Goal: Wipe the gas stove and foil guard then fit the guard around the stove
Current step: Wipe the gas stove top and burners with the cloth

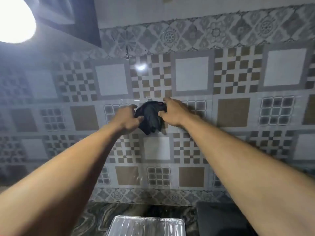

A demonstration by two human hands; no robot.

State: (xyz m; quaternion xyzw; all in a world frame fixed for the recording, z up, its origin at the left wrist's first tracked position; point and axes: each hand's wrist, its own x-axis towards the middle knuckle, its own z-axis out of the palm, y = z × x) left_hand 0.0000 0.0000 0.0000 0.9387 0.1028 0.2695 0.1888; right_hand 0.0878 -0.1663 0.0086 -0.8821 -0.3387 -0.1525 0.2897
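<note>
Both my arms reach up toward the patterned tile wall. Between the hands hangs a dark, crumpled cloth, close against the tiles. My left hand grips its left side, and my right hand pinches its upper right edge. At the bottom of the view a shiny silver foil guard lies flat on the marbled counter. A black stove body shows only as a corner at the bottom right, partly behind my right forearm.
The tiled wall fills most of the view. A dark marbled counter runs along the bottom. A bright lamp glares at the top left, beside a dark cabinet or hood.
</note>
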